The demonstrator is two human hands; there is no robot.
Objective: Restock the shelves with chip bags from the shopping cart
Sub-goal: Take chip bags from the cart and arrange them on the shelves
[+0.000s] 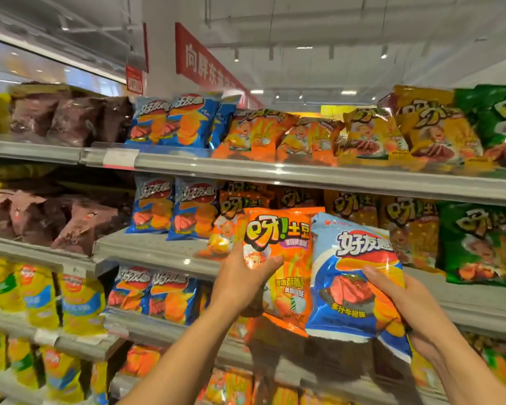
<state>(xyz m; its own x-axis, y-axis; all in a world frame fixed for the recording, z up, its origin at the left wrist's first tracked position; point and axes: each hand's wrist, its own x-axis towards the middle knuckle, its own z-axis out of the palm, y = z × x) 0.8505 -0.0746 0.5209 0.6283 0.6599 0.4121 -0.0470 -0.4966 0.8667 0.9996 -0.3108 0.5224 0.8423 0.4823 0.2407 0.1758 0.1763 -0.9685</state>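
Note:
My left hand (pixel 241 283) grips an orange chip bag (pixel 281 258) by its left edge, thumb across the front. My right hand (pixel 403 311) holds a blue chip bag (pixel 351 276) from its right side, thumb on the front. Both bags are upright and side by side in front of the second shelf (pixel 158 249). That shelf has bare room in front of its orange bags (pixel 231 211) and blue bags (pixel 173 209). The shopping cart is out of view.
The top shelf (pixel 304 171) carries brown, blue, orange, yellow and green bags. Green bags (pixel 476 244) stand at the right of the second shelf, brown ones (pixel 56 217) at the left. Yellow bags (pixel 41 296) fill the lower left. A red banner (pixel 205 62) hangs overhead.

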